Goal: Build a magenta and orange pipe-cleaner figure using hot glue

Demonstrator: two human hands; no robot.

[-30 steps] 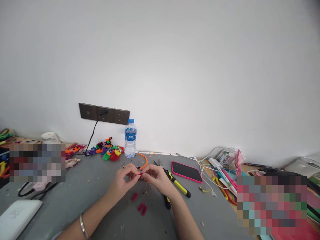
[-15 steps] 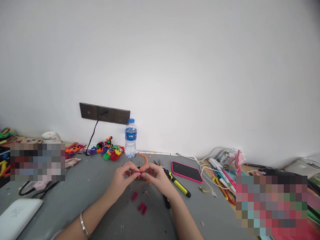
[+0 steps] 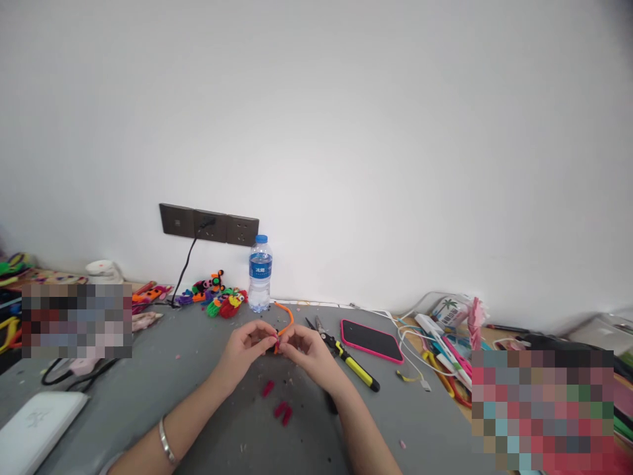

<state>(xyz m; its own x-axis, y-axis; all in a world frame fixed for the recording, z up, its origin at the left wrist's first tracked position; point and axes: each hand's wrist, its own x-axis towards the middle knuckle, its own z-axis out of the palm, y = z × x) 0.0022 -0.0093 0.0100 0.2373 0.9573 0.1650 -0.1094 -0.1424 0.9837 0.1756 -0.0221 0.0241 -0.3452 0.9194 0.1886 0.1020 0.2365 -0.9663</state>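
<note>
My left hand and my right hand meet over the grey table. Both are closed, thumb and fingertips pinching a small pink piece mostly covered by the fingers. An orange pipe cleaner curves up behind the fingertips, its lower end partly hidden by them. Closer to me lie short dark-pink pieces: one piece by itself and a pair side by side. Yellow-and-black pliers rest just right of my right hand, and another dark handle is partly hidden under that forearm.
A water bottle stands by the wall, with colourful fuzzy figures to its left. A pink-cased phone lies at right, near white cables. A white box-shaped device sits at left. Small scraps dot the grey table.
The fingertips have shifted slightly around the pink piece, which now sits more upright between them. The whole view has moved a little; the loose pieces and pliers stay in place.
</note>
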